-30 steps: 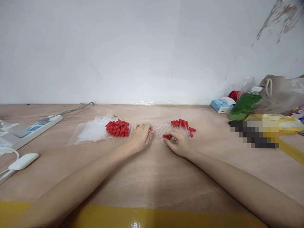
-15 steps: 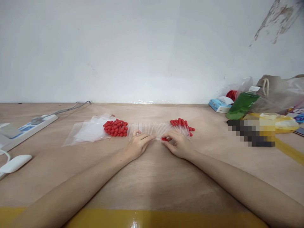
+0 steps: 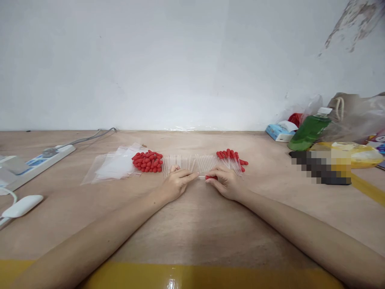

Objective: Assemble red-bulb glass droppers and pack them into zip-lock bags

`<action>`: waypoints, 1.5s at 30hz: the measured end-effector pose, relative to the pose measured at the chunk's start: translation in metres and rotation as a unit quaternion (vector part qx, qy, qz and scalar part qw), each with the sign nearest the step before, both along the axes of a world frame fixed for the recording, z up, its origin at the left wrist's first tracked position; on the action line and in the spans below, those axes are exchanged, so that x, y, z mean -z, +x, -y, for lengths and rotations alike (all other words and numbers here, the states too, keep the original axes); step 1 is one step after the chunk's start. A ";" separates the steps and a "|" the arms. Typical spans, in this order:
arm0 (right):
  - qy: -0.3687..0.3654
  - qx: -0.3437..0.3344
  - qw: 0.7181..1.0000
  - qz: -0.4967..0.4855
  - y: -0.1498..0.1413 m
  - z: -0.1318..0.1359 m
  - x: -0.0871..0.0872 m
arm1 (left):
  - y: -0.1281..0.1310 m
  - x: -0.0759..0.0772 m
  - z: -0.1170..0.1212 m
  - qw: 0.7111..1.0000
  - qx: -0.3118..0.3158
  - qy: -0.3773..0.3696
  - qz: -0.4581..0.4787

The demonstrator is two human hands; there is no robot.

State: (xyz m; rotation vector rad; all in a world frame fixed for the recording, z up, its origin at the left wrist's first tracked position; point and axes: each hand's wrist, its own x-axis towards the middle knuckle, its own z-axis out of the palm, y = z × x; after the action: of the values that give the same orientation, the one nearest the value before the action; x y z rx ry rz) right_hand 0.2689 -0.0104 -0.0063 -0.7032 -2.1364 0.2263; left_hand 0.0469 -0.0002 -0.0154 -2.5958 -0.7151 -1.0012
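My left hand pinches the end of a thin clear tube just above the wooden table. My right hand pinches a red rubber cap at the tube's other end, so the fingertips of both hands nearly meet. Behind my hands lies a row of several clear tubes. A heap of loose red caps lies to the left of it. A bunch of tubes with red caps on them lies to the right.
Clear plastic bags lie left of the caps. A white power strip and a white adapter are at the far left. A green bottle, a blue box and bags crowd the right. Yellow tape runs along the near edge.
My left hand came down from the row of tubes with one tube. My right hand brought the red cap up to its end. Both hands now meet in the middle.
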 end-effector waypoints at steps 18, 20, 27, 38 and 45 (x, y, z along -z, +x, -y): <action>0.043 0.030 0.991 0.126 -0.008 0.004 -0.009 | 0.010 0.000 0.011 0.998 -0.023 -0.059 0.026; 0.030 0.029 0.992 0.122 -0.009 0.001 -0.008 | 0.013 -0.001 0.013 0.996 -0.035 -0.076 0.035; -0.166 0.026 0.980 -0.107 0.009 -0.028 -0.019 | 0.019 -0.012 0.020 0.981 -0.095 -0.145 0.088; -0.288 0.292 0.910 -0.066 0.083 -0.087 -0.050 | 0.021 -0.016 0.021 0.975 -0.158 -0.149 0.039; -0.216 0.400 0.890 0.033 0.076 -0.104 -0.016 | 0.022 -0.014 0.020 0.969 -0.203 -0.139 0.035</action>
State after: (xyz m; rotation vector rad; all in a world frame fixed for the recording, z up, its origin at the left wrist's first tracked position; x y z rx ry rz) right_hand 0.3453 0.0932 0.0101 -1.7992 -1.6841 0.2241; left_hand 0.0686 -0.0200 -0.0018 -2.4842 -1.4269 -0.9165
